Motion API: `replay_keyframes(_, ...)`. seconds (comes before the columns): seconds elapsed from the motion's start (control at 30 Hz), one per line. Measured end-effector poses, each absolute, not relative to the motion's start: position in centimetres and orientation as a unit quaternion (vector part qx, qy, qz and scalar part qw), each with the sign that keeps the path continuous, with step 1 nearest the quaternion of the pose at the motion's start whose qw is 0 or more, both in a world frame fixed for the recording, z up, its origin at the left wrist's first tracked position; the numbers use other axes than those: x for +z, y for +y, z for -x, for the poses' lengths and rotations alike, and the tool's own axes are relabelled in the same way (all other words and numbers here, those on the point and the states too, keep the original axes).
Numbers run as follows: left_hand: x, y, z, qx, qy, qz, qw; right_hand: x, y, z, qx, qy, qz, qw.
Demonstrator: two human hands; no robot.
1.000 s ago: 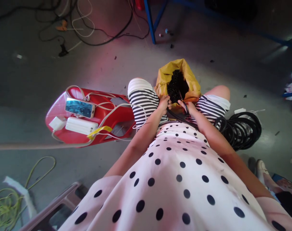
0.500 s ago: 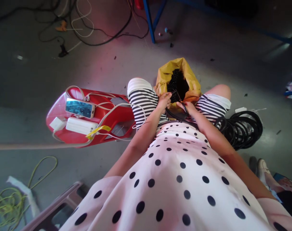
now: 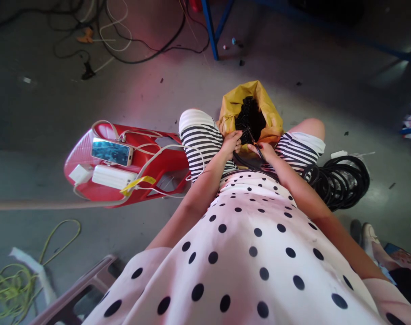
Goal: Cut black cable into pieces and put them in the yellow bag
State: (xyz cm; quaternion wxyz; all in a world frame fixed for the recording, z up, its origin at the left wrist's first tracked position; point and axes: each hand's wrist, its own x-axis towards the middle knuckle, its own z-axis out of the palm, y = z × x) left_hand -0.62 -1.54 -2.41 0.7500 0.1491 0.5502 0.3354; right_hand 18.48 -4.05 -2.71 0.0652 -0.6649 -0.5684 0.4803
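Observation:
A yellow bag [image 3: 231,100] stands open between my knees, with a mass of small black pieces [image 3: 249,110] inside. My left hand [image 3: 231,142] is closed in a pinch at the bag's near rim; what its fingertips hold is too small to make out. Close beside it, my right hand [image 3: 264,151] is closed around a black cable [image 3: 259,150], whose end points toward the left fingertips. More of the dark cable [image 3: 241,161] loops below the hands, across my lap. To the right, a coil of black cable [image 3: 351,183] lies beside my knee.
On my left, a red plastic stool [image 3: 151,162] carries a phone [image 3: 111,151], a white power bank [image 3: 114,177] and white cords. A yellow-green cord [image 3: 14,289] lies at lower left. A blue frame leg [image 3: 210,31] stands ahead. Another person's shoe [image 3: 370,234] shows at right.
Hardly anything differs. Both hands keep their places at the bag's rim, with only a very slight shift of the fingers.

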Motion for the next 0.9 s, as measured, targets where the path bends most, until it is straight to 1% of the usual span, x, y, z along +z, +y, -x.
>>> replay_keyframes(0.7, -1.69, -1.53, 0.68, 0.336, 0.544, -0.125, 0.758, -3.02, -4.02, -18.49, 0.486, -0.568, 0.662, 0.055)
replay_keyframes(0.9, -2.00, -1.46, 0.68, 0.336, 0.538, -0.131, 0.762, -3.23, -4.06, -18.70, 0.504, -0.560, 0.655, 0.055)
